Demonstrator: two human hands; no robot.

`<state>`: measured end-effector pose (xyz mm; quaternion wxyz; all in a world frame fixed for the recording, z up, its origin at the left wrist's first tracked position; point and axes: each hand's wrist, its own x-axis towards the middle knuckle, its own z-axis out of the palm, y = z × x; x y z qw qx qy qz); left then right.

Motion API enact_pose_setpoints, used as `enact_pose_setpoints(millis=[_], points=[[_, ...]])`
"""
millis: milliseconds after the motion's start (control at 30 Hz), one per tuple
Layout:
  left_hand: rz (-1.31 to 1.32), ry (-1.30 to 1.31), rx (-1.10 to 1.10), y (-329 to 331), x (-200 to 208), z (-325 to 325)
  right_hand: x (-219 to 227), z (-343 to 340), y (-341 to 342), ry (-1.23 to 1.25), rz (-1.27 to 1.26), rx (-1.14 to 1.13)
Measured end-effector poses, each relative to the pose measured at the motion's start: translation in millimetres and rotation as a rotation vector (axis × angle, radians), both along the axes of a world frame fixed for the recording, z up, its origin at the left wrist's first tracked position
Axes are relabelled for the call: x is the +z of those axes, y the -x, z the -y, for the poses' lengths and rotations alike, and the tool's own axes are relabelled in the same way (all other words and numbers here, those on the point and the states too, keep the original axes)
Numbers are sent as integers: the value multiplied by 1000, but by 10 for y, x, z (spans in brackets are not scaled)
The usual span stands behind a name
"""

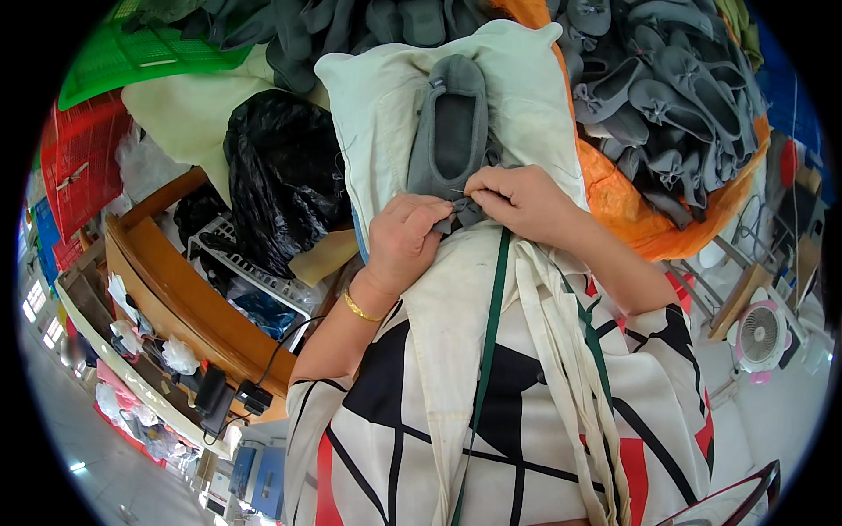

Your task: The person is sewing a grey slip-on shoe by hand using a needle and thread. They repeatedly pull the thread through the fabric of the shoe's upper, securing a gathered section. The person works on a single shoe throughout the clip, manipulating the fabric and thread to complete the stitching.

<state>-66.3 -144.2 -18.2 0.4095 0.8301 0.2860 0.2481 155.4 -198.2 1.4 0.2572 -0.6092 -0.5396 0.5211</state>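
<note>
A grey fabric slipper [426,145] lies on a white cushion [535,96] in front of me, its near end between my hands. My left hand [405,235] is closed, pinching a small gathered piece of grey fabric [465,210], which looks like a bow, at that end. From the right, my right hand [524,203] closes thumb and forefinger on a thin needle [458,191] that points toward the left fingertips. Any thread on it is too fine to make out. Part of the gathered fabric is hidden by my fingers.
Many grey slippers with bows [675,105] fill an orange sack [614,202] at the right; more slippers [421,22] lie beyond the cushion. Left are a black plastic bag [285,175], a white crate [294,294] and a wooden desk [175,289]. A small fan [759,335] stands right.
</note>
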Motion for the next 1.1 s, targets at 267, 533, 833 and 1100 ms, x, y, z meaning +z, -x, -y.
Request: enact_pose_setpoints(millis=[267, 533, 833, 1100], points=[[14, -30, 12, 17, -21, -9, 19, -25, 19, -3, 60, 59], [11, -43, 11, 13, -11, -27, 35, -57, 15, 14, 85, 93], [0, -66, 13, 2, -3, -28, -11, -101, 65, 53, 73, 96], [-7, -13, 58, 21, -64, 22, -226, -32, 81, 68, -28, 48]])
